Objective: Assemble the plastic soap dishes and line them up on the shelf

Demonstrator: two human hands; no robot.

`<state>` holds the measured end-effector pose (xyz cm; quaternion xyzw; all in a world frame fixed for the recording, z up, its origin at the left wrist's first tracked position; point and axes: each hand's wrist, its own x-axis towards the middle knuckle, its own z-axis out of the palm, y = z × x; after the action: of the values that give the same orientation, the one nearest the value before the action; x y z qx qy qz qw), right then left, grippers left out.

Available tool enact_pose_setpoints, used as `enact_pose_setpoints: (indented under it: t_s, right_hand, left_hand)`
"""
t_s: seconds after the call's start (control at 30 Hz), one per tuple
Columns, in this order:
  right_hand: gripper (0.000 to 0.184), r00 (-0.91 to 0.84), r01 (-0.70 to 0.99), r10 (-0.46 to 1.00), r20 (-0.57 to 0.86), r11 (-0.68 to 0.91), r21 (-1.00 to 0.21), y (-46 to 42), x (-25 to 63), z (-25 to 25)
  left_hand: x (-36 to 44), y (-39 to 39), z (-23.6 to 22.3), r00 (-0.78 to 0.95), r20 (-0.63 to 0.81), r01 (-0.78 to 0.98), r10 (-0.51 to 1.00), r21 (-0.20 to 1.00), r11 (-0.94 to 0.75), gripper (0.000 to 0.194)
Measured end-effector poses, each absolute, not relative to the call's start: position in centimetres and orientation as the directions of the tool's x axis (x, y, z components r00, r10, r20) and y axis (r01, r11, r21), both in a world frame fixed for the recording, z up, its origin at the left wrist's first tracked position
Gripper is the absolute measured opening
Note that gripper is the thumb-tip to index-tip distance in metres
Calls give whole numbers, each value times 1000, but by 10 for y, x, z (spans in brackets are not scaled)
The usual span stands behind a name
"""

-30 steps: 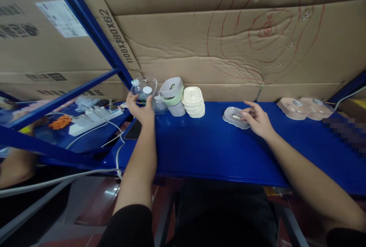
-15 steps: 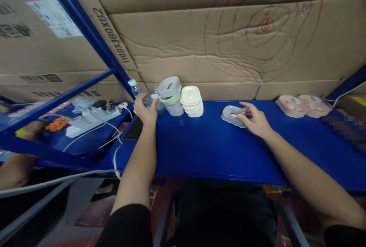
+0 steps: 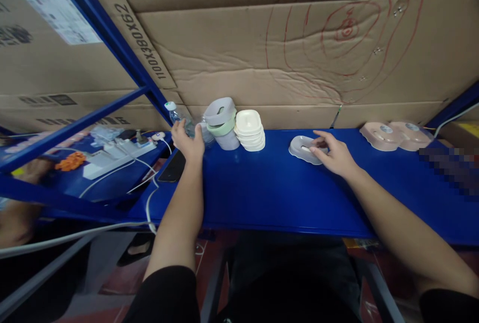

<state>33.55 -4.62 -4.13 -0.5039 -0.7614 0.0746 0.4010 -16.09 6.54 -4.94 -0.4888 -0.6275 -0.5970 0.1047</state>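
Observation:
My left hand (image 3: 188,139) has its thumb and fingers spread, beside a clear plastic bottle (image 3: 178,116) with a pale green cap and some clear plastic pieces half hidden behind the hand. To its right stand a stack of grey and green cups (image 3: 226,139) topped by a tilted grey lid (image 3: 219,109), and several nested cream trays (image 3: 250,131). My right hand (image 3: 334,153) is at the right edge of a flat grey lid (image 3: 301,157) with an oval slot. A small whitish piece shows by its curled fingertips, too small to name.
Two joined pink containers (image 3: 396,137) stand at the right rear of the blue table (image 3: 258,198). A dark phone (image 3: 172,167) lies near my left forearm. Beyond a blue frame bar are a power strip (image 3: 116,158), cables, orange pieces (image 3: 70,161) and another person's arm (image 3: 18,218).
A clear plastic bowl that my left hand held up is no longer raised, and that hand's fingers are free. My right hand stays at the grey lid. The view has shifted slightly.

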Motion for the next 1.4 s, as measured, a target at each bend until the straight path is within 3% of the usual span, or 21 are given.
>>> enact_pose_setpoints:
  t_s: [0.13, 0.27, 0.4, 0.47, 0.53, 0.67, 0.77, 0.87, 1.0, 1.07, 1.2, 1.33, 1.4]
  right_hand:
    - [72, -214, 819, 838, 502, 434, -375, -43, 345, -37]
    - [94, -228, 910, 909, 348, 326, -255, -39, 355, -43]
    - [95, -255, 925, 943, 215, 303, -231, -34, 358, -55]
    - [90, -312, 883, 925, 219, 367, -292, -32, 355, -60]
    - [90, -387, 806, 885, 258, 461, -372, -31, 348, -63]
    - [94, -495, 662, 801, 336, 598, -452, -39, 327, -65]
    - [95, -524, 594, 760, 383, 649, -475, -46, 313, -64]
    - [93, -525, 553, 734, 430, 679, -483, -49, 307, -63]
    - [84, -462, 535, 734, 499, 679, -503, -50, 306, -60]
    - [75, -407, 531, 741, 535, 668, -521, -51, 307, -56]
    - [63, -273, 528, 773, 573, 618, -582, -53, 308, -51]
    - [76, -256, 446, 778, 574, 622, -643, -53, 308, -54]
    - [86, -300, 427, 778, 552, 627, -652, -52, 310, -55]
  left_hand:
    - [-156, 55, -38, -445, 837, 772, 318, 539, -338, 49]
    - [-126, 35, -26, -345, 920, 785, 184, 390, -481, 41]
    - [-72, 10, -25, 4, 989, 689, 151, 107, -717, 28]
    - [-45, -2, -29, 283, 920, 611, 271, 45, -790, 29]
    - [-22, -12, -35, 511, 773, 537, 376, 55, -842, 41]
    - [4, -20, -48, 701, 527, 479, 481, 152, -864, 79]
    - [8, -21, -53, 746, 410, 483, 526, 210, -850, 99]
    - [6, -21, -54, 760, 363, 483, 539, 240, -842, 101]
    - [4, -17, -56, 748, 406, 467, 525, 240, -851, 99]
    - [2, -14, -57, 731, 462, 438, 502, 246, -865, 88]
    - [-2, -9, -56, 682, 588, 355, 434, 252, -900, 43]
    - [-5, -9, -50, 619, 648, 376, 443, 251, -892, 30]
    - [-12, -7, -45, 498, 732, 427, 465, 259, -866, 30]
